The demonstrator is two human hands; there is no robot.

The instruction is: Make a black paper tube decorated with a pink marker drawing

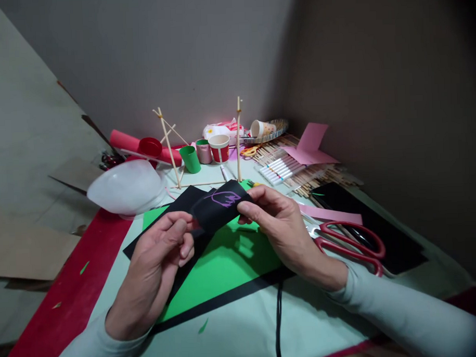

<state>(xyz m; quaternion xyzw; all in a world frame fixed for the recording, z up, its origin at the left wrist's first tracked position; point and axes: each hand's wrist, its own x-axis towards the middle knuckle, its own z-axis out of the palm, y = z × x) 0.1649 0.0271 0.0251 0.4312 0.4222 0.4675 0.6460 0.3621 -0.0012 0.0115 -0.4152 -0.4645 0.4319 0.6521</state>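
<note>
A small black piece of paper (217,208) with a purple outline drawn on it is held up between both hands, just above the table. My left hand (158,259) pinches its lower left end with thumb and fingers closed. My right hand (281,226) pinches its right end, thumb under and fingers over. Beneath them a green sheet (225,267) lies on a larger black sheet (234,296).
Red-handled scissors (349,245) lie right of my right hand, near a pink strip (333,215) and white markers (280,169). Behind stand a wooden stick frame (170,149), a green cup (190,159), a red-and-white cup (220,148) and an overturned white bowl (125,187). A red sheet (66,299) lies at left.
</note>
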